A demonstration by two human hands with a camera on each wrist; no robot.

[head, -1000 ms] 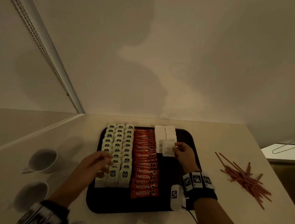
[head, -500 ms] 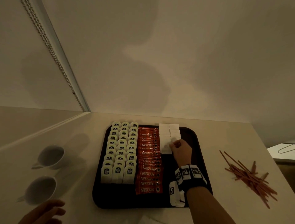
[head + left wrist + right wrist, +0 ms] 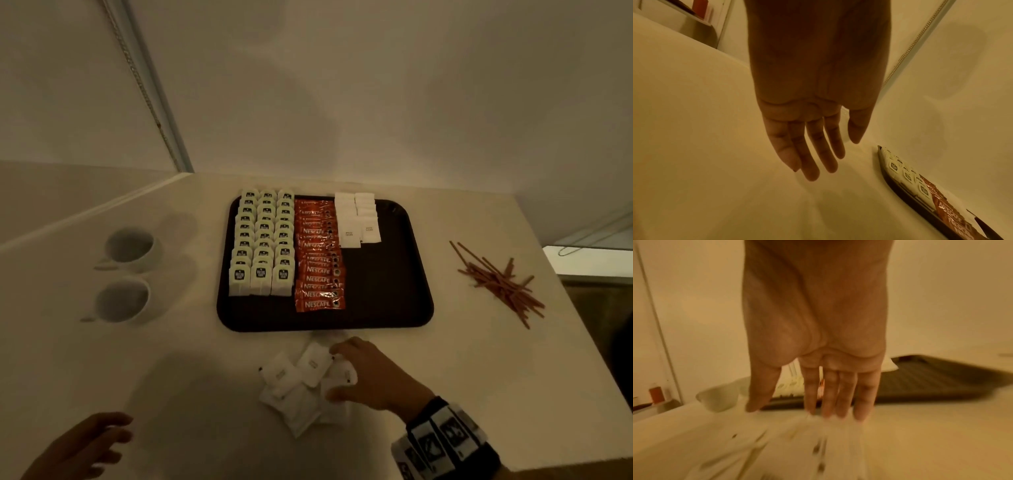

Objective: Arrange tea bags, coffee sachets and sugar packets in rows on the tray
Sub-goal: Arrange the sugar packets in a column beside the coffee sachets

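While the right hand (image 3: 371,375) reaches palm-down over the loose sugar packets (image 3: 301,383), its fingers (image 3: 846,394) are stretched nearly straight and close together, the tips touching the top of the pile; the right wrist view is blurred, so I cannot tell whether any packet is pinched. Its wrist carries a dark band with black-and-white markers (image 3: 442,442). The left hand (image 3: 82,445) hovers low over the bench (image 3: 462,370), well to the left of the right hand, fingers (image 3: 812,154) straight, relaxed and slightly spread, holding nothing.

Just beyond the right hand's fingertips lies the dark tray (image 3: 387,284). On it, ahead of the gap between the 2 hands, stand 3 columns of tea bags (image 3: 262,246); directly ahead of the right hand runs 1 column of overlapping red coffee sachets (image 3: 320,257); beside those, toward the tray's far edge, are 2 short columns of white sugar packets already laid down (image 3: 358,221). The part of the tray nearest the right hand is bare.

Ahead of the left hand, left of the tray, 2 white cups (image 3: 126,270) sit one behind the other. Far right of the right hand, a loose heap of brown stir sticks (image 3: 500,284) lies on the bench. Nothing stands between the right hand and the tray.
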